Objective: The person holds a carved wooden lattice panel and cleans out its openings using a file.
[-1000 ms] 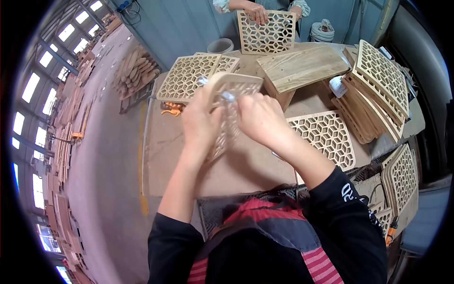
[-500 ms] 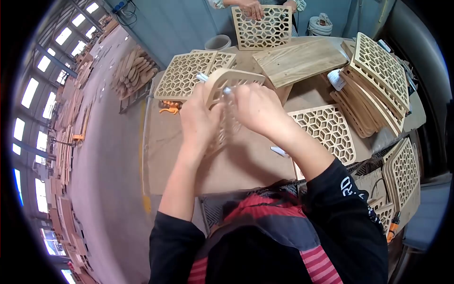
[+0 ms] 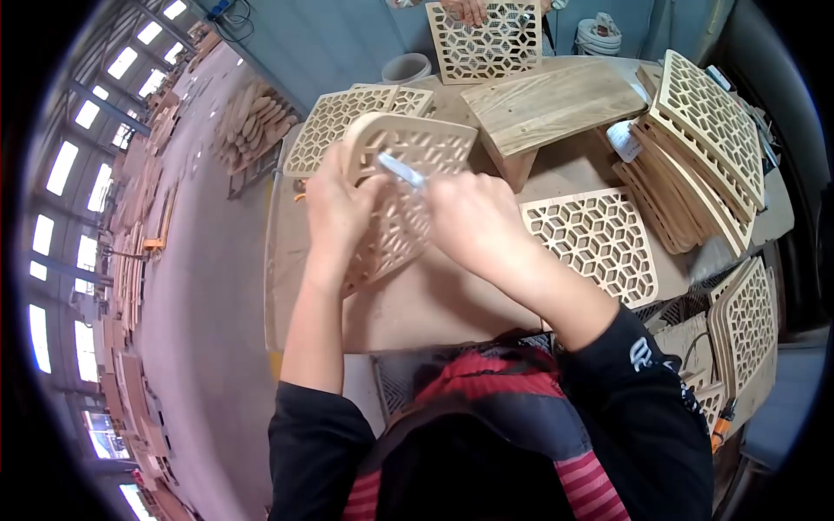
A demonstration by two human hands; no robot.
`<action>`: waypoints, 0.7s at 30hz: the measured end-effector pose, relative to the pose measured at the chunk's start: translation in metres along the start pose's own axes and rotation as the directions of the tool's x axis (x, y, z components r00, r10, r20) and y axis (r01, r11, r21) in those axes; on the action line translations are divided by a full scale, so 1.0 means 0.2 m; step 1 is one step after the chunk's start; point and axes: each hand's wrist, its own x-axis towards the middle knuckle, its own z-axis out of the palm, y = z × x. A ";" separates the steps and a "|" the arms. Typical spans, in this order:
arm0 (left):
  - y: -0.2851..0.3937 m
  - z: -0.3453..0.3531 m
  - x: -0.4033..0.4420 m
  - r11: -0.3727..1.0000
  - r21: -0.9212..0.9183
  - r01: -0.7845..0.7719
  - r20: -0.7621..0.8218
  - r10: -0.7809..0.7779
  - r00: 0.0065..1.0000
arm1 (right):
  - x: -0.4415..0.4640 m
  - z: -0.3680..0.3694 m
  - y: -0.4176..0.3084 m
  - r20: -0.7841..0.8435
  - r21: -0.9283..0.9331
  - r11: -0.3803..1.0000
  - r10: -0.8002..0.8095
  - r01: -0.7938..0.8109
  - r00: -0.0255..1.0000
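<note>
My left hand point(image 3: 334, 208) is closed on the left edge of a pale wooden lattice panel point(image 3: 426, 143), which has a rounded corner and stands tilted above the table. Closed around a slim, pale, flat strip point(image 3: 400, 170), my right hand point(image 3: 478, 217) is over the panel's face. The strip points up and left across the cutouts; its exact kind is unclear, and my fingers hide its near end. Motion blurs the right fingers and part of the panel. Another lattice panel point(image 3: 599, 247) lies flat to the right, partly under my right forearm.
Lattice panels point(image 3: 339, 122) lie at the back left, beside a wooden board point(image 3: 556, 100) raised on a support. A stack of curved panels point(image 3: 695, 174) stands at the right. Across the table, another person's hand point(image 3: 465, 10) holds an upright panel point(image 3: 486, 48).
The held panel has turned so more of its lattice face shows. My right hand has moved slightly down and right, and more of the pale strip is visible.
</note>
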 end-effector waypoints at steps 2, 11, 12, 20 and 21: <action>-0.01 -0.01 0.02 0.998 0.023 0.052 -0.007 -0.052 0.999 | -0.10 -0.05 0.05 -0.003 0.033 0.999 0.026 -0.025 1.000; 0.04 0.03 0.02 0.993 0.077 0.090 0.015 -0.091 0.996 | -0.31 -0.28 0.34 0.101 0.094 0.985 0.138 -0.148 0.985; 0.05 0.03 0.02 0.993 0.075 0.091 0.009 -0.092 0.996 | -0.31 -0.28 0.34 0.077 0.149 0.980 0.121 -0.131 0.990; 0.07 0.01 -0.02 0.991 0.036 0.132 -0.018 -0.131 0.991 | -0.21 -0.17 0.20 -0.027 0.284 0.958 -0.026 0.032 0.999; 0.05 0.00 -0.02 0.992 0.062 0.106 -0.027 -0.105 0.994 | -0.20 -0.14 0.17 -0.054 0.307 0.950 -0.046 0.060 0.998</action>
